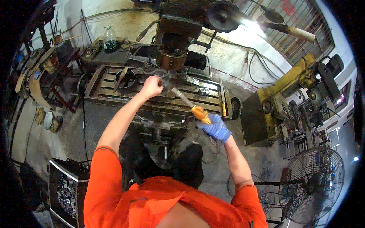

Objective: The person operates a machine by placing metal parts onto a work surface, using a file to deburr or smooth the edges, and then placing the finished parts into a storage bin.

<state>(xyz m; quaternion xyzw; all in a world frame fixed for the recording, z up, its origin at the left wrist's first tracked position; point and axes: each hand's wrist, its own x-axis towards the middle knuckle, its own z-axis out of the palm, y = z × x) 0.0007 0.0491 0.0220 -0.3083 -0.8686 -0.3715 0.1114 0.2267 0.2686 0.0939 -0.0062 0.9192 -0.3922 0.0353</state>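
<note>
In my right hand (pixel 216 128), which wears a blue glove, is a file (pixel 183 97) with a yellow handle; its blade points up and left toward my left hand. My bare left hand (pixel 153 87) is closed over the milling machine's table (pixel 114 97), its fingers curled round something too small or hidden to name. The machine's spindle head (pixel 171 57) stands just beyond and to the right of it. Left of that hand, a dark round pot (pixel 125 81) sits on the slotted table with a brush-like tool (pixel 120 78) across it.
On the table's right end lie small metal blocks (pixel 204 91) and a second yellow-handled tool (pixel 224 109). A plastic bottle (pixel 110 40) stands on the back left bench. At lower left is a box of metal pieces (pixel 67 197); a large fan (pixel 311 186) stands lower right.
</note>
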